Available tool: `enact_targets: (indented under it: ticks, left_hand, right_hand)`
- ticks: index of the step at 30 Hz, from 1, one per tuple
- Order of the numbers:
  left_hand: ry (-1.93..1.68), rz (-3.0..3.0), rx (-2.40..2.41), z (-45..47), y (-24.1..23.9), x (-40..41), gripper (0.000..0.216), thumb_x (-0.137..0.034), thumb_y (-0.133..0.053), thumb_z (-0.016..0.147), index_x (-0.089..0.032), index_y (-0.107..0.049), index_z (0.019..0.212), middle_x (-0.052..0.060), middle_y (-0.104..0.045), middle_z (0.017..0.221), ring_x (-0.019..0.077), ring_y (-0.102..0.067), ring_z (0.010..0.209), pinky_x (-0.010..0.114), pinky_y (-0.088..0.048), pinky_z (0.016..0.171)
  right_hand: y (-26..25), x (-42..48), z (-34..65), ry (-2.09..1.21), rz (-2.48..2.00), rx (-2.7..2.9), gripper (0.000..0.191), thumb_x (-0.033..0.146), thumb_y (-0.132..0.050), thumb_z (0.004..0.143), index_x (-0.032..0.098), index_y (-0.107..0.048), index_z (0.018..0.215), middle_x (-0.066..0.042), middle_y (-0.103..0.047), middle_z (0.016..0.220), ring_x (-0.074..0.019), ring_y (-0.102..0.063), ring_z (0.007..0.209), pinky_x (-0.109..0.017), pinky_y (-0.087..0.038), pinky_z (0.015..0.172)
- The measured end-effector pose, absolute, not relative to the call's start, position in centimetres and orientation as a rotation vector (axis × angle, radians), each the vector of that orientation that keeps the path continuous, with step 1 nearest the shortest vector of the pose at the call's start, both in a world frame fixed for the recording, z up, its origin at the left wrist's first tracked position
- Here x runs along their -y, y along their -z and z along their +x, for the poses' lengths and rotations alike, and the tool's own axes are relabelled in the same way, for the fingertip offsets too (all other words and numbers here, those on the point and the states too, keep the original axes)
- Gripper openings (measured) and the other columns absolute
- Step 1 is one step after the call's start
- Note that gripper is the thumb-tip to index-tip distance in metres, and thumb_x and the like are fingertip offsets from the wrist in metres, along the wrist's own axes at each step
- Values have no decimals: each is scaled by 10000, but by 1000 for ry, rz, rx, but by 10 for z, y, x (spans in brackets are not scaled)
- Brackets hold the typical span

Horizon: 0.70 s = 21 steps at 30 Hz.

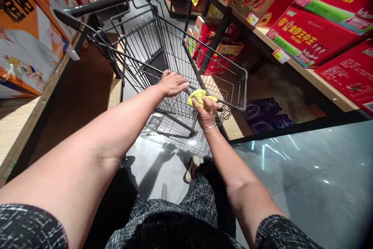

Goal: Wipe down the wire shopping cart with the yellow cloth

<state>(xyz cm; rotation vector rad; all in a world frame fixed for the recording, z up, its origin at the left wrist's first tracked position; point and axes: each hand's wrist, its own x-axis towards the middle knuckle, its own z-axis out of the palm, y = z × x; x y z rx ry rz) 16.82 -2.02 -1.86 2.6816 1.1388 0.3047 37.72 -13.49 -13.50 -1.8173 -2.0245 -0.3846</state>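
A black wire shopping cart [145, 65] stands in front of me, its handle at the far left and its basket's near rim towards me. My left hand [174, 84] lies over that rim, fingers curled round the rail. Just to the right, my right hand [207, 110] grips a bunched yellow cloth [197, 97] and presses it against the rim near the basket's front corner. A bracelet circles the right wrist. Part of the cloth is hidden under the right fingers, and the basket shows only its wire mesh.
Shelves with red gift boxes [303, 37] flank the cart on the right, with purple packs [266, 115] low down. Orange and white boxes [26, 35] sit on the left shelf [20, 124]. Grey shiny floor [314, 171] runs around my feet and along the aisle.
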Motion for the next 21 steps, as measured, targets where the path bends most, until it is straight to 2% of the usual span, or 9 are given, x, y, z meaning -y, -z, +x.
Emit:
enact_targets:
  ticks: [5, 9, 13, 18, 21]
  left_hand:
    - [-300, 2646, -1166, 166, 17, 19, 465, -487, -299, 1002, -280, -678, 1174, 25, -672, 1182, 255, -482, 1118, 474, -185, 1051]
    - [-315, 2606, -1151, 169, 17, 21, 435, -514, -347, 983, -302, -684, 1158, 6, -682, 1185, 255, -460, 1169, 473, -127, 1090]
    - [-315, 2570, -1166, 170, 16, 21, 424, -490, -355, 978, -290, -697, 1127, 9, -686, 1182, 259, -446, 1204, 474, -108, 1098]
    - [-337, 2570, -1167, 168, 17, 20, 431, -483, -345, 973, -276, -714, 1055, 10, -701, 1091, 254, -469, 1172, 477, -115, 1091]
    - [-344, 2569, -1160, 165, 17, 20, 442, -486, -339, 970, -266, -716, 1037, 15, -699, 1054, 253, -481, 1140, 474, -137, 1076]
  right_hand:
    - [201, 146, 372, 51, -1963, 2392, 399, 185, -482, 937, 380, -660, 1236, -63, -529, 1379, -274, -418, 1202, -439, -415, 969]
    - [223, 163, 383, -56, -1989, 2561, 298, 223, -525, 937, 349, -709, 1135, -49, -572, 1317, -258, -444, 1197, -385, -419, 940]
    - [191, 159, 401, 115, -1860, 2558, 371, 207, -490, 960, 359, -668, 1249, -54, -553, 1360, -262, -417, 1206, -391, -420, 957]
    - [128, 150, 431, 572, -1611, 2127, 409, 180, -508, 954, 374, -650, 1285, -59, -532, 1343, -247, -388, 1185, -418, -391, 1035]
    - [132, 161, 435, 620, -1624, 2033, 407, 164, -535, 936, 367, -665, 1263, -67, -530, 1310, -245, -386, 1176, -417, -392, 1037]
